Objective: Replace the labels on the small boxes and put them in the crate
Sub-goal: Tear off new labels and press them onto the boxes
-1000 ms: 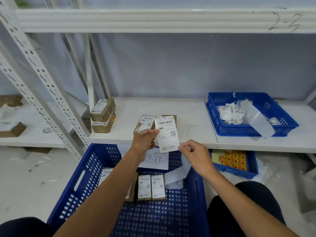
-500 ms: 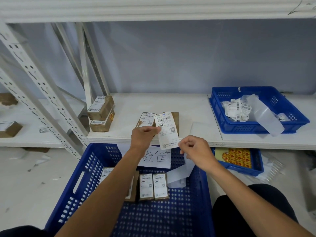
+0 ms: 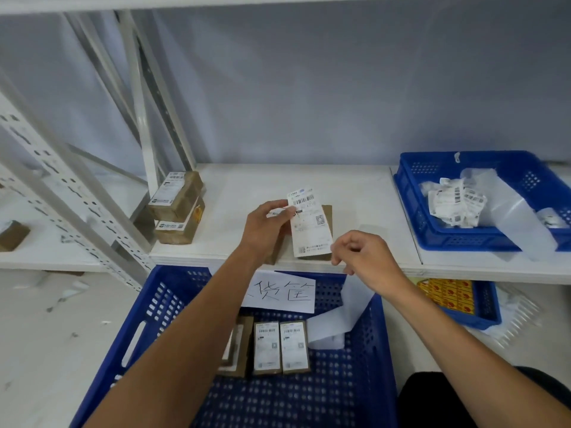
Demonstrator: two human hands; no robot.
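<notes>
My left hand pinches the top left edge of a white shipping label over the white shelf. The fingertips of my right hand are closed at the label's lower right corner. The label lies over a small brown box on the shelf, covering most of it. Another small box is largely hidden under my left hand. The big blue crate stands below the shelf edge. In it, two labelled boxes lie side by side, with more brown boxes beside them behind my left forearm.
Two labelled boxes are stacked at the shelf's left end by a white upright. A blue tray on the right holds crumpled labels and backing paper. A handwritten sign hangs on the crate. A small blue bin sits on the floor.
Both hands have carried the label forward and down onto the brown box on the shelf. The view has tilted downward.
</notes>
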